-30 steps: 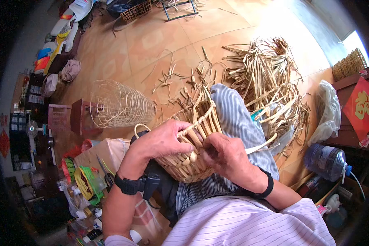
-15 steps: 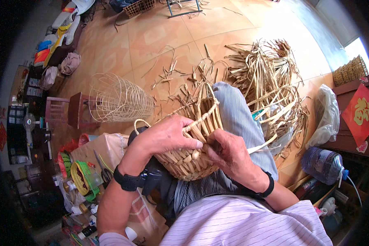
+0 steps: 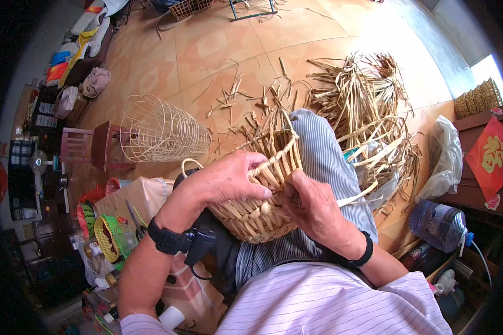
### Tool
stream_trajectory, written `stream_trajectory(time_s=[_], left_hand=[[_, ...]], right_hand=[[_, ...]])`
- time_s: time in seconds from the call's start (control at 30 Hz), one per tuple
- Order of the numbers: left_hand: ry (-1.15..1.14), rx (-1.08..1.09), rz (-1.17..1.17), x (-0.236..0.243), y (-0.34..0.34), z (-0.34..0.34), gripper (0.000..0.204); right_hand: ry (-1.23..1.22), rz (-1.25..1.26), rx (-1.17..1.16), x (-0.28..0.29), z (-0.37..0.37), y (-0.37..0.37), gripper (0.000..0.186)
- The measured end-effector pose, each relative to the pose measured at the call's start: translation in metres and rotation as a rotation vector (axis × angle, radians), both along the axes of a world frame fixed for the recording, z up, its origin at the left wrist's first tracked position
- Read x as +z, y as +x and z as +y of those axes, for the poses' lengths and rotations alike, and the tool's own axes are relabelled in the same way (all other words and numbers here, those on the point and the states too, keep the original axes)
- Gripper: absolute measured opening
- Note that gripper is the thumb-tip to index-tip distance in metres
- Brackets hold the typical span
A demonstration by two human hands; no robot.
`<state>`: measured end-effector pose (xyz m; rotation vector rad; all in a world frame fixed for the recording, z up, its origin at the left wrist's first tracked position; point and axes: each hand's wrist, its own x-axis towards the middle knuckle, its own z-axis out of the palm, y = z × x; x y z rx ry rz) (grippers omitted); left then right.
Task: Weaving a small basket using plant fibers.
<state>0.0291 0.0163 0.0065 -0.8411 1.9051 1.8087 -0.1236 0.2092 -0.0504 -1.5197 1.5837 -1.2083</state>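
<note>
Basket (image 3: 256, 223) on near lap (image 3: 323, 145), gripping its wall with left hand (image 3: 227, 176), pinching narrow with right hand (image 3: 311, 206) (not seeing on what), showing lower rows woven, probably needing upper gaps filled tbh.

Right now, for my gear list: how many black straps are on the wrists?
2: a wide strap just behind the left hand, a narrower one behind the right hand.
</note>
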Motion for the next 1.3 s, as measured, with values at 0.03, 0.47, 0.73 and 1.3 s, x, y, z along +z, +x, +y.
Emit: stream_trajectory(time_s=[0.03, 0.47, 0.73, 1.3], left_hand=[[0.001, 0.002, 0.0, 0.0, 0.0, -0.001, 0.04], [0.33, -0.031, 0.049, -0.016, 0.005, -0.013, 0.068], [-0.475, -0.141, 0.035, 0.016, 0.003, 0.016, 0.064], [-0.294, -0.235, 0.141, -0.018, 0.006, -0.006, 0.041]], right_hand=[[-0.008, 0.007, 0.009, 0.0, 0.0, 0.0, 0.031], [-0.024, 0.421, 0.051, 0.0, 0.01, 0.0, 0.053], [-0.128, 0.378, 0.057, -0.005, -0.005, -0.01, 0.026], [-0.021, 0.428, 0.241, 0.041, -0.007, -0.008, 0.019]])
